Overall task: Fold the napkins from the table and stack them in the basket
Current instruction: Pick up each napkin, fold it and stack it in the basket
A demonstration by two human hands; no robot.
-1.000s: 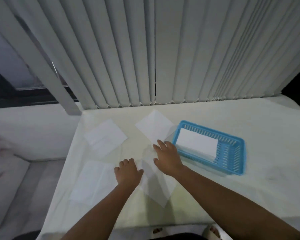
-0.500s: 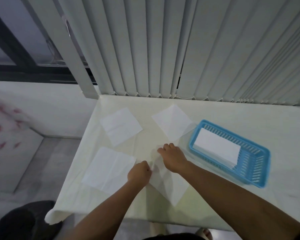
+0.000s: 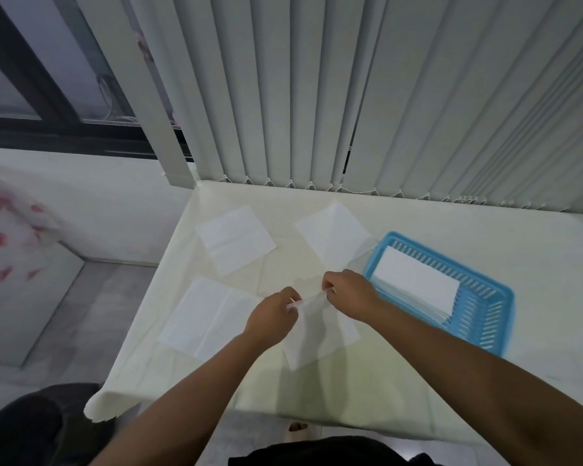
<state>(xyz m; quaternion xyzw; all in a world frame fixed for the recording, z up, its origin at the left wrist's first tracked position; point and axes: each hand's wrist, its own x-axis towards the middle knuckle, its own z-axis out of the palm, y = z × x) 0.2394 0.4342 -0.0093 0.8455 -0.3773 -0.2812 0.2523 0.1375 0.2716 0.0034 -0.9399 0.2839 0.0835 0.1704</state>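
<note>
We record a bright blue basket [image 3: 478, 317] with slotted walls, holding a plain white folded napkin [image 3: 418, 284], on a table [image 3: 451, 237] covered in pale cream cloth. We list four more plain white napkins: three flat [image 3: 234, 238] [image 3: 334, 235] [image 3: 202, 314] and one lifted [image 3: 312, 331]. Behind hang pale grey vertical blinds [image 3: 350, 89], beside a black window frame [image 3: 48, 129], with a white fabric printed in red shapes [image 3: 0, 237] at far left.

- Grey vertical blinds [image 3: 401, 95] hang behind the bench [image 3: 418, 381] — slats reaching down to its far edge.
- A dark-framed window [image 3: 31, 79] at upper left.
- White wall [image 3: 98, 203] below it — grey floor [image 3: 91, 324] beneath.
- Dim, cool light.
</note>
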